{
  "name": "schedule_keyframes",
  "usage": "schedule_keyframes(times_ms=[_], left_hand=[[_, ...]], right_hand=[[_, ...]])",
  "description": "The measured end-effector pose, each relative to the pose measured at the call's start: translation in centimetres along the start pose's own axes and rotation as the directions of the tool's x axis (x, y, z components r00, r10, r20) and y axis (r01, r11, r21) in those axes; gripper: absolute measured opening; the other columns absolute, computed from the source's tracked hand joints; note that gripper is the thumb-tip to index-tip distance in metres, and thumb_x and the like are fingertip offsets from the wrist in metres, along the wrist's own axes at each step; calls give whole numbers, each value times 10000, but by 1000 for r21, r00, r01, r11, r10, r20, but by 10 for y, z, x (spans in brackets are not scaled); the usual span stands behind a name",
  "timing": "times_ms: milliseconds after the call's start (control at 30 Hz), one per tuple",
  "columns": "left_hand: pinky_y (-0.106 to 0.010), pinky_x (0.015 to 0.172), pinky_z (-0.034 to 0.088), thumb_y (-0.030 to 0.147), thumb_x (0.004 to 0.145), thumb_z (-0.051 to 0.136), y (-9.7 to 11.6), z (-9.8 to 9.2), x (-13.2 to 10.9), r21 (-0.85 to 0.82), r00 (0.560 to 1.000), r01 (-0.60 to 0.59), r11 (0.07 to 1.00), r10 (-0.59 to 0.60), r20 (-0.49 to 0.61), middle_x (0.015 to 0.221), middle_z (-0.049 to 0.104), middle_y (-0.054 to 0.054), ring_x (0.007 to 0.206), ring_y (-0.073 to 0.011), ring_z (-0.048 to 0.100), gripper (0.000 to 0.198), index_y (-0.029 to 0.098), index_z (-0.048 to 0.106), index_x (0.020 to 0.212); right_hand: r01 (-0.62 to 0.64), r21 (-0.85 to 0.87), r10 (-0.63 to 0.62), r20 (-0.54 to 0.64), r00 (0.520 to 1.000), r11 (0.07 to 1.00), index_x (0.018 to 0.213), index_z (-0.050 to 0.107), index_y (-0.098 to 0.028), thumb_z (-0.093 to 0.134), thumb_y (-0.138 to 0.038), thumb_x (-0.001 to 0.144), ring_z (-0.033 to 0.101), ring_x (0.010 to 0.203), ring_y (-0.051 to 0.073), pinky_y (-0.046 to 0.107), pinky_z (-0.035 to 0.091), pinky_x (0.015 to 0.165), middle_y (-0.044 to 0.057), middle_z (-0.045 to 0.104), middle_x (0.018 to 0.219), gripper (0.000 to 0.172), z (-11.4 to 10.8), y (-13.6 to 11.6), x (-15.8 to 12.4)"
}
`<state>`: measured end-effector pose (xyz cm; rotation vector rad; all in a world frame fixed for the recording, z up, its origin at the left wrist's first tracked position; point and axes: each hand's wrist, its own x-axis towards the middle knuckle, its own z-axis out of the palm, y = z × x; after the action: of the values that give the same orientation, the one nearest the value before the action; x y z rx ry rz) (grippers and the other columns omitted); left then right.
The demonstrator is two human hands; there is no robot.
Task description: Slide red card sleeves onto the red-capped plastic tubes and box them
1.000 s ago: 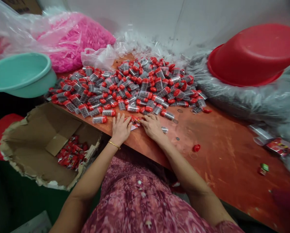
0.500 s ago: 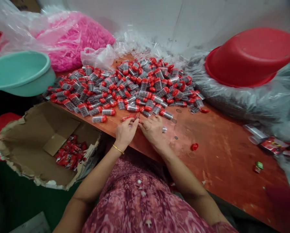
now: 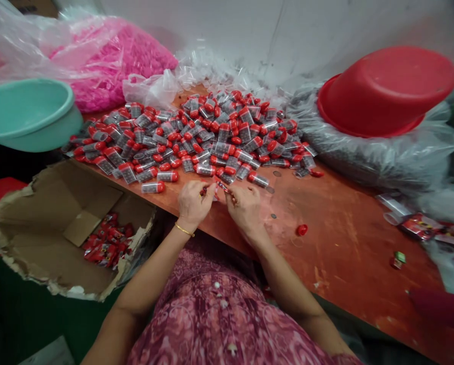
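My left hand [image 3: 195, 207] and my right hand [image 3: 245, 209] are close together above the table's front edge. Pinched between their fingertips is a small red printed packet [image 3: 219, 190], partly covered by the fingers. Each hand grips one side of it; its contents cannot be made out. Just beyond the fingers lies a large heap of clear tubes with red caps [image 3: 222, 134], dark inside. One capped tube [image 3: 152, 187] lies at the near left of the heap, another [image 3: 257, 179] just past my right hand.
At the left, a torn cardboard box [image 3: 32, 218] holds red packets [image 3: 108, 242] below a teal basin [image 3: 65, 109]. Behind stands a bag of pink pieces [image 3: 135, 56]. A red tub [image 3: 386, 96] rests upside down on a plastic bag [image 3: 359, 157]. A red cap [image 3: 302, 230] lies on the table [image 3: 341, 253].
My hands have moved slightly apart and turned, so more of the red packet shows between them. The whole view has shifted a little; the heap looks the same.
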<state>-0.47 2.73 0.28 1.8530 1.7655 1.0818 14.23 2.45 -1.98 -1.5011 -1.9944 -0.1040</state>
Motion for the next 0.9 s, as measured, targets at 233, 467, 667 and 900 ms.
schedule_keyframes(times_ms=[233, 467, 667, 900], left_hand=[[-213, 545, 394, 400, 673, 684, 17, 10, -13, -739, 888, 438, 512, -374, 268, 541, 551, 36, 529, -89, 489, 277, 151, 596, 591], [-201, 546, 409, 375, 628, 736, 17, 2, -20, -773, 873, 464, 433, -372, 316, 578, 608, 16, 542, -84, 510, 253, 138, 646, 618], [-214, 607, 416, 317, 626, 748, 22, 6, -35, -717, 920, 384, 581, -308, 243, 574, 613, 19, 585, -93, 520, 201, 139, 667, 578], [-203, 515, 449, 389, 492, 822, 21, -4, -44, -744, 750, 616, 259, -482, 453, 673, 690, -28, 549, -95, 569, 358, 121, 709, 701]], right_hand=[[26, 96, -29, 24, 999, 995, 869, 652, -235, 482, -260, 882, 578, 799, 180, 444, 222, 1009, 40, 707, 882, 172, -20, -23, -14], [-357, 750, 303, 217, 928, 556, 1028, 595, -209, 540, -455, 808, 583, 833, 185, 320, 468, 735, 73, 641, 988, 335, -24, -12, -24], [-435, 776, 327, 308, 893, 457, 559, 474, -204, 508, -476, 821, 362, 483, 95, 227, 291, 472, -47, 407, 504, 379, -19, -18, -23], [-325, 662, 183, 277, 943, 676, 616, 504, -205, 389, -394, 903, 452, 545, 122, 250, 357, 556, -16, 503, 575, 362, -13, -28, -35]])
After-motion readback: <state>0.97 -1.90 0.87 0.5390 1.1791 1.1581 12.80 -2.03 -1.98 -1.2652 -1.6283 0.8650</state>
